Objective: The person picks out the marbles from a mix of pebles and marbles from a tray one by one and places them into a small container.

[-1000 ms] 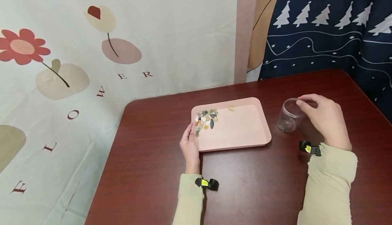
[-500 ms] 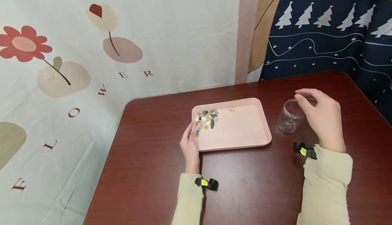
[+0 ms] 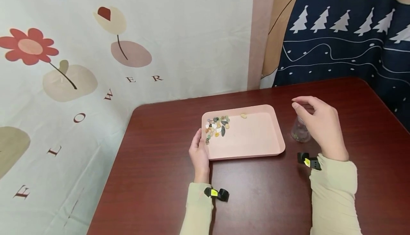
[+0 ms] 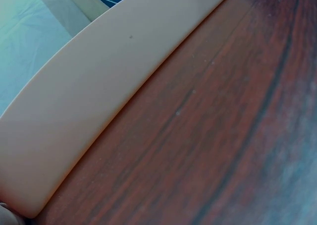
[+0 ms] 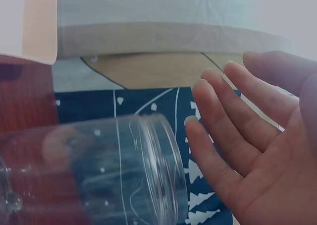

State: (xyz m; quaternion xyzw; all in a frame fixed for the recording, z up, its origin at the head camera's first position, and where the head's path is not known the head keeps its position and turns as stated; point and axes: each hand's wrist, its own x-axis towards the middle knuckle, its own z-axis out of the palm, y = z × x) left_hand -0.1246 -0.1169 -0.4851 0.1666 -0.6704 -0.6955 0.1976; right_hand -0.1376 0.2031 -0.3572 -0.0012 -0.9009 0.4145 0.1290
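A pink rectangular tray (image 3: pixel 246 139) lies on the table, with several small coloured stones (image 3: pixel 219 124) grouped at its left end. One pale yellowish stone (image 3: pixel 243 116) lies apart by the far wall. My left hand (image 3: pixel 199 156) holds the tray's left edge. In the right wrist view, my right hand (image 5: pixel 252 145) has its fingers extended, and nothing shows between them. That hand is in the air beside a clear jar (image 3: pixel 299 132), partly covering it in the head view. The lidless jar (image 5: pixel 94 170) stands upright right of the tray, with something small and greenish at its bottom.
The dark red-brown table (image 3: pixel 160 171) extends around the tray and jar. Behind it hangs a pale flower-print cloth (image 3: pixel 192 50), and at the right a navy cloth (image 3: pixel 336 57) with white trees. Both wrists wear black straps.
My right hand has moved left from the jar's mouth toward the tray, staying in the air. My left hand, the tray and the jar keep their places.
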